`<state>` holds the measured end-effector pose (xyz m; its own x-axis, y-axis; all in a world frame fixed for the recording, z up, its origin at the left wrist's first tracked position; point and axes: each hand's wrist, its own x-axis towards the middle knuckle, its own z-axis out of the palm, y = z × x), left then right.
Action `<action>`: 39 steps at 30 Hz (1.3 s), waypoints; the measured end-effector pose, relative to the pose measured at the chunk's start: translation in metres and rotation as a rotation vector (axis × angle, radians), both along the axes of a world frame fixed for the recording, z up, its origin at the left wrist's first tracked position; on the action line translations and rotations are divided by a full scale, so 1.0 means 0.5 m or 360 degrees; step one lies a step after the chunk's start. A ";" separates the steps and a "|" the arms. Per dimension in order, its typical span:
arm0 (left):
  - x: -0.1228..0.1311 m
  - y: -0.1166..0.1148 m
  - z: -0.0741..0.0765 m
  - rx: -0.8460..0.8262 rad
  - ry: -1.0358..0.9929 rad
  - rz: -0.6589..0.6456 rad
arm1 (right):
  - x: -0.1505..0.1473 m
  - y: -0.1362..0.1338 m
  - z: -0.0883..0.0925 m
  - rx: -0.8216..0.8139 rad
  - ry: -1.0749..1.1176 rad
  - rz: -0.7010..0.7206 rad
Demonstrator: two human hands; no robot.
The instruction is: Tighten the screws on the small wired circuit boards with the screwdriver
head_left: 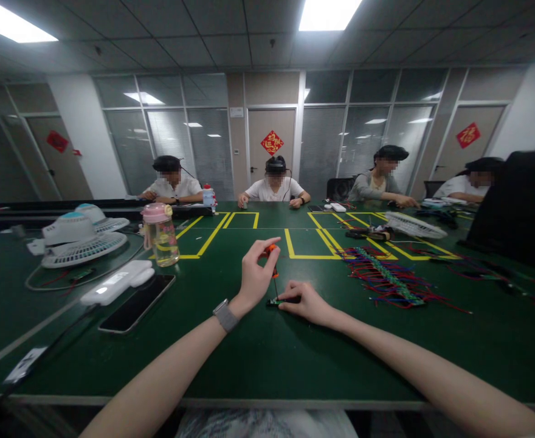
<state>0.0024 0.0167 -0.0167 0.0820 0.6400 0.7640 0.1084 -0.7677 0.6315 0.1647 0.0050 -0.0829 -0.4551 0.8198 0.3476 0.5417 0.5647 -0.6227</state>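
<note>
1. The board (273,303), small and green, lies flat on the counter (295,365), nearer the near edge than the far edge and about midway between the left and right ends. Its long axis seems to run roughly along the near edge, though fingers cover its right end.
2. The screwdriver (275,275), orange-handled, stands nearly upright over the board, its top leaning slightly left. The shaft points down onto the board; whether the tip touches is too small to tell.
3. The left hand (255,274) is above the board and to its left, fingers curled in a narrow ring around the handle. The board lies below these fingers, slightly toward the near edge.
4. The right hand (310,304) is nearer the board: its fingers pinch the right end, low against the counter, so the board lies directly left of them.
5. Toward the right end of the counter, well apart from the hands, wired boards (388,275) lie in a slanting row, red and blue leads spreading both ways.
6. Toward the left end lie a phone (137,304) and a white charger (112,285), with a bottle (162,240) and fans (85,240) beyond.
7. Along the far edge sit co-workers (274,188).
</note>
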 end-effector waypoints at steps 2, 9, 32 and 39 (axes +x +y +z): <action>-0.002 -0.002 0.003 0.0069 0.0049 0.0097 | 0.000 0.000 -0.001 0.0008 0.0004 0.0007; 0.002 -0.007 0.006 0.0018 0.0106 -0.0208 | 0.000 -0.002 0.004 -0.0005 0.0026 0.0022; 0.004 -0.004 0.003 0.0020 0.0075 -0.0087 | -0.001 -0.002 0.004 -0.0014 -0.0019 -0.0017; -0.002 -0.013 0.005 0.0078 0.0142 0.0088 | 0.000 -0.002 0.004 -0.0011 -0.0011 -0.0016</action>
<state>0.0014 0.0100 -0.0141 0.1165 0.6075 0.7857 0.2056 -0.7887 0.5793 0.1647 0.0038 -0.0807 -0.4491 0.8266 0.3390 0.5515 0.5550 -0.6228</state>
